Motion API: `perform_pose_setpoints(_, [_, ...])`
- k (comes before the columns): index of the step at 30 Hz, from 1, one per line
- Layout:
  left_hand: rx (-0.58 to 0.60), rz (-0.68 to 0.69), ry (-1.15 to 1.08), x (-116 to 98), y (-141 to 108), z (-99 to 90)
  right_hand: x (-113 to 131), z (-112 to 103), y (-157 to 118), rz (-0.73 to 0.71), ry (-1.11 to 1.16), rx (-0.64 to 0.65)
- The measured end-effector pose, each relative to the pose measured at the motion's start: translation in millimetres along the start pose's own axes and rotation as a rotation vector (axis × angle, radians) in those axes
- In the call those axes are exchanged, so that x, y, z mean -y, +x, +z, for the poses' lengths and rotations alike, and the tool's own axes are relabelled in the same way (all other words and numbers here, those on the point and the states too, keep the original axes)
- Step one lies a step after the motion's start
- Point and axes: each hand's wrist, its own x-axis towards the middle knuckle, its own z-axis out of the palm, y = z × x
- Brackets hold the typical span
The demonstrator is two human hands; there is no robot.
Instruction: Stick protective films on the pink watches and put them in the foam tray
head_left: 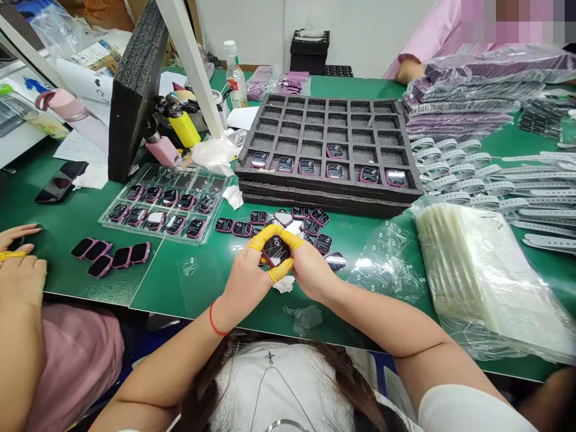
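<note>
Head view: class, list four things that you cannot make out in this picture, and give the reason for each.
- Underside of the held watch, head view: hidden by its own face and the fingers of the left hand and right hand.
- Fine print on the glass bottle, head view: too small.
- Co-worker's arm at left, head view: cut off by the left edge.
- Upper-right person's face, head view: covered by blurred blocks.

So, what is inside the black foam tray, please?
The black foam tray holds seven smartwatches: six along its front row, one in the row behind. What lies beneath them is covered, so I cannot tell.
</note>
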Motion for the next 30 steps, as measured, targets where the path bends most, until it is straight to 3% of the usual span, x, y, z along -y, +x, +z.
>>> perform_pose_setpoints(6, [0.065, -0.069, -0.088, 4, 2, -1.3, -4, -1, 2, -0.040, -0.122, 0.067])
perform_pose_setpoints(10, [0.070, -0.009, -0.049, 10, 3, 1.1, -10, -2, 3, -0.103, -0.269, 0.070])
perform_pose_setpoints(14, [0.226, 0.088, -0.095, 25, 7, -12.8, 20, -17, 8, -0.230, -0.580, 0.092])
perform_pose_setpoints(17, [0.303, 0.107, -0.012, 54, 9, -27.8, 80, -48, 27, -0.395, -0.831, -0.172])
perform_pose_setpoints(20, [0.304, 0.102, 0.220, 89, 8, -32.0, 148, -93, 59, -0.546, -1.027, -0.648])
perform_pose_setpoints(23, [0.343, 0.098, 0.299, 110, 3, -26.9, 187, -136, 97, -0.479, -1.213, -0.955])
perform_pose_setpoints(25, [0.360, 0.089, 0.305, 113, 2, -23.1, 193, -157, 117, -0.354, -1.344, -1.015])
perform_pose_setpoints(27, [0.376, 0.079, 0.317, 112, 4, -20.8, 191, -170, 130, -0.263, -1.482, -0.994])
perform_pose_setpoints(30, [0.392, 0.069, 0.329, 108, 7, -18.4, 187, -175, 130, -0.238, -1.728, -0.961])
